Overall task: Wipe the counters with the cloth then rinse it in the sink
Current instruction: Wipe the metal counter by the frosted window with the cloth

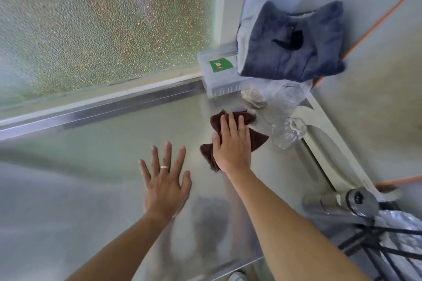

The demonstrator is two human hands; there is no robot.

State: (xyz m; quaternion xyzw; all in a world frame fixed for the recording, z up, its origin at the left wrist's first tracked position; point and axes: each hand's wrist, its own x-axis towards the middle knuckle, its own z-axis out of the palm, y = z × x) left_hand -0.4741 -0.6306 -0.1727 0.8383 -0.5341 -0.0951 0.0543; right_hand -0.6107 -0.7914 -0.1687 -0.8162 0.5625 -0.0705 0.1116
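Steel counter (96, 143); frosted window (102, 25) behind

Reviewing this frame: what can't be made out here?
- Head view: much of the brown cloth is covered by the right hand pressing it flat.
- No sink is identifiable in frame.
- The clear items beside the cloth are transparent and smeared; what they are is unclear.
- The left hand is spread open; whether it touches the counter is unclear.
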